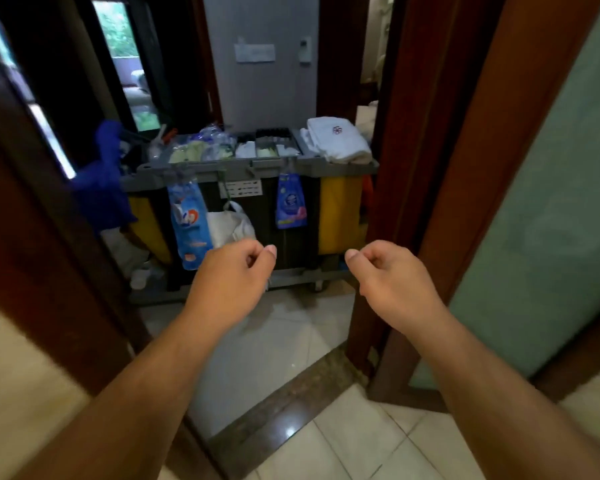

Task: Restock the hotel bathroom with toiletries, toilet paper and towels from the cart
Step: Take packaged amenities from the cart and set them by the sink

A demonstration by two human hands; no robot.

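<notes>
- Left hand (pixel 234 271) raised ahead at the doorway, fingers loosely curled, thumb tip against the forefinger, nothing held.
- Right hand (pixel 392 271) level with it and mirrored: fingers loosely curled under, thumb on the forefinger, empty; a clear gap between the 2 hands.
- Housekeeping cart (pixel 201 169) parked across the opening just beyond the doorway, apart from both hands.
- Folded white towels (pixel 340 140) stacked on the right end of the cart top, a small red emblem on the upper one.
- Toiletries in a divided tray (pixel 267 147) at the middle of the cart top; items too small to name.
- Clear plastic-wrapped packs (pixel 201 147) just left of the tray.
- 2 pouches hanging from the cart's front rim: blue pouch (pixel 189 226) on the left, purple pouch (pixel 291 202) on the right, white plastic bag (pixel 231 225) between them, lower down.
- Yellow bag (pixel 340 213) at the cart's right end, blue cloth (pixel 101 188) draped at its left end.
- Dark wooden door frame (pixel 395 133) on either side, frosted green glass panel (pixel 551 202) at the right.
- Dark stone threshold (pixel 284 403) below the forearms, between grey and pale floor tiles.
</notes>
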